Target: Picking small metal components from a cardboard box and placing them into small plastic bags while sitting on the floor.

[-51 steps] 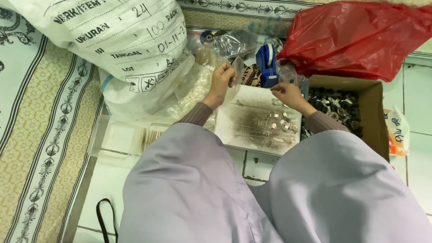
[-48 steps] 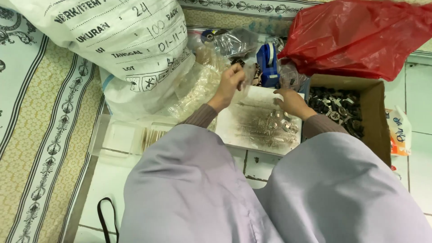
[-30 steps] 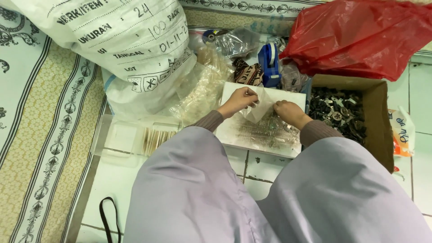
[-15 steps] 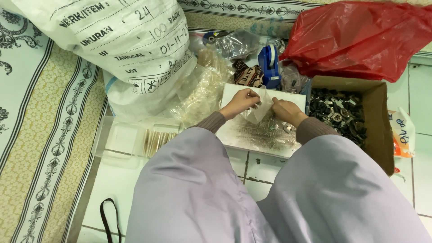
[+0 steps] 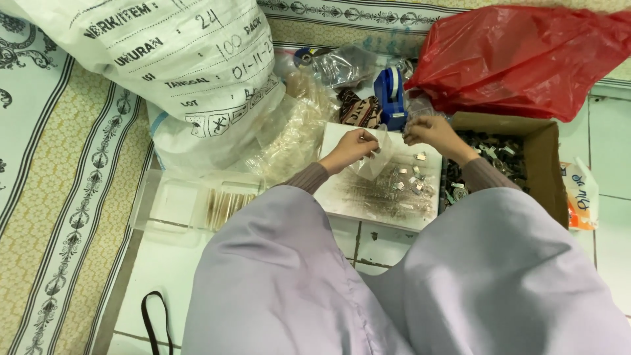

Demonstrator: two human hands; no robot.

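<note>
A big white woven sack (image 5: 164, 66) was seen at the far left of the floor, and a red plastic bag (image 5: 526, 56) at the far right. Beside the white board (image 5: 368, 200), on its right edge, a brown cardboard box (image 5: 545, 171) was placed, filled with small dark and metal parts. A clear plastic tray (image 5: 174, 204) with thin sticks inside was lying left of the board. A blue tape dispenser (image 5: 391, 98) was standing at the far edge of the board. Over the board, a small clear plastic bag (image 5: 376, 158) was held: its left corner was pinched by the closed fingers of the left hand (image 5: 355, 146), and its upper right edge seemed to be pinched by the right hand (image 5: 430, 133). The bag looked thin, wrinkled and transparent. Small metal clips (image 5: 411, 181) were scattered on the board under it.
</note>
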